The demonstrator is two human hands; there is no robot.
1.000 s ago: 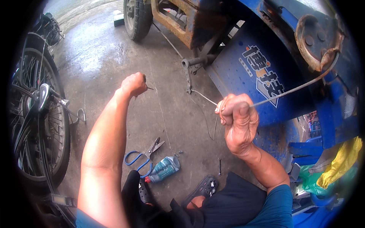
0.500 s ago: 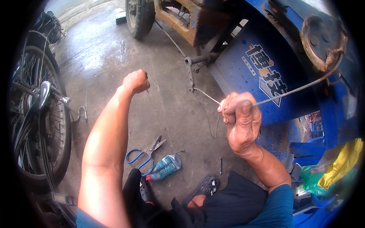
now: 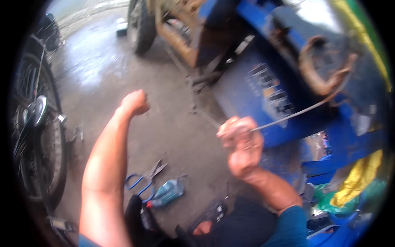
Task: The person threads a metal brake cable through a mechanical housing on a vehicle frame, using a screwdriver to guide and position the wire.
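Note:
My right hand (image 3: 242,138) is closed around a steel cable (image 3: 290,117). To the right the cable climbs to a rusty round metal part (image 3: 305,70) on the blue vehicle; on the other side it runs toward a small metal lever (image 3: 192,94) under the rusty frame. Well apart from the cable, my left hand (image 3: 135,103) is held out over the floor in a fist. What it grips, if anything, is hidden by the fingers. Blue-handled scissors (image 3: 149,176) lie open on the concrete below, against a clear teal bottle (image 3: 168,193) with a red cap.
A bicycle wheel (image 3: 55,160) stands along the left. A blue panel (image 3: 234,88) and a tyre (image 3: 142,33) belong to the vehicle ahead. A small wrench (image 3: 226,190) lies near my shoe (image 3: 210,216). Yellow plastic (image 3: 358,181) and green bags (image 3: 333,197) lie at right.
The whole view has shifted and blurred, so most things sit farther left and lower in the picture. My right hand keeps its hold on the cable; my left hand stays a fist.

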